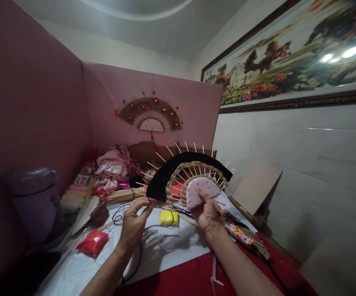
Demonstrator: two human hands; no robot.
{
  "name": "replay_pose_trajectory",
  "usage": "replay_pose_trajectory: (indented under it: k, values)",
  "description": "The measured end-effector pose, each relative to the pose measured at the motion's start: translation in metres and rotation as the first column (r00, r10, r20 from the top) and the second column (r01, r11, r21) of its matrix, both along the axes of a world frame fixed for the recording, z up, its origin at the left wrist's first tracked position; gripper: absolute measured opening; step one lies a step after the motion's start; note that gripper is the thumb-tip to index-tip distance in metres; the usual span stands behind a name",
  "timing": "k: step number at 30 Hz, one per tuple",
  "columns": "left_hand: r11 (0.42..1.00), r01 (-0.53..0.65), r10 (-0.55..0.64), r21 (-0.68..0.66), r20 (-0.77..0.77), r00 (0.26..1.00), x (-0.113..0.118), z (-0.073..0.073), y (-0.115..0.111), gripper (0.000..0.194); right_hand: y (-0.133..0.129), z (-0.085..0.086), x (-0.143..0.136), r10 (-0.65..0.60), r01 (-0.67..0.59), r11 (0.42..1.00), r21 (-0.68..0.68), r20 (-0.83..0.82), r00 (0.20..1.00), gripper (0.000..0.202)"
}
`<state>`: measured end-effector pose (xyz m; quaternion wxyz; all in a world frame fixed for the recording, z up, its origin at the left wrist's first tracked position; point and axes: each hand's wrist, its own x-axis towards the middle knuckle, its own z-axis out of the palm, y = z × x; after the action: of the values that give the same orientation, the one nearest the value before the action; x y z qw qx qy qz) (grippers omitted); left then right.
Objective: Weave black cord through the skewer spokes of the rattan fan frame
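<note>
A half-round woven fan (198, 168) is held up in front of me, with pale sticks poking out beyond its black band (178, 162). My right hand (207, 213) grips it by the white, red-dotted half-round centre (201, 191), thumb on the front face. At the band's lower left end, my left hand (136, 216) is closed in a pinch on black cord, its fingertips touching the fan's corner. Loose black cord (140, 255) trails below that hand over the white table covering. What lies behind the fan is partly hidden.
A yellow packet (169, 218) and a red packet (93, 242) lie on the table. Bundled sticks (122, 196) and pink cloth (112, 164) are behind. A finished-looking fan (151, 115) hangs on the pink partition (103, 90). A lilac bin (36, 209) stands left.
</note>
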<state>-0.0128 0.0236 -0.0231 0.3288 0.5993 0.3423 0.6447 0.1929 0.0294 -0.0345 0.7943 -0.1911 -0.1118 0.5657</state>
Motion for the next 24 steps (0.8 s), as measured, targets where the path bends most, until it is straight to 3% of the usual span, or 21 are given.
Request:
replay_pose_trajectory:
  k: [2,4,8,11,18,24]
  values:
    - [0.997,-0.066,0.066,0.029,-0.018,0.998,-0.0018,-0.0013,0.0012,0.008,-0.0006,-0.0003,-0.0002,0.008,-0.008,1.000,0.011,0.014,1.000,0.031]
    - [0.998,-0.044,0.044,-0.050,0.005,0.999,-0.0024,-0.0031,0.0022,0.009,-0.0014,-0.0005,-0.0006,0.011,-0.012,1.000,0.029,0.024,1.000,0.030]
    - [0.941,0.153,-0.107,-0.303,0.162,0.981,0.0006,-0.0056,0.0022,0.023,-0.0028,-0.0002,-0.0015,0.002,-0.005,0.998,0.056,0.049,0.999,0.027]
    - [0.909,0.265,-0.189,-0.322,0.249,0.950,0.0030,-0.0056,0.0010,0.026,-0.0034,0.0010,-0.0020,0.003,-0.005,0.999,0.035,0.053,0.999,0.026]
    - [0.941,0.188,-0.132,-0.280,0.208,0.969,0.0046,-0.0014,-0.0025,0.028,-0.0048,0.0010,-0.0023,0.050,-0.050,0.999,0.017,0.037,0.998,0.026]
    - [0.907,0.206,-0.102,-0.367,0.283,0.954,0.0048,-0.0018,-0.0001,0.042,-0.0041,-0.0054,-0.0058,0.070,-0.072,0.997,0.027,0.063,0.996,0.028]
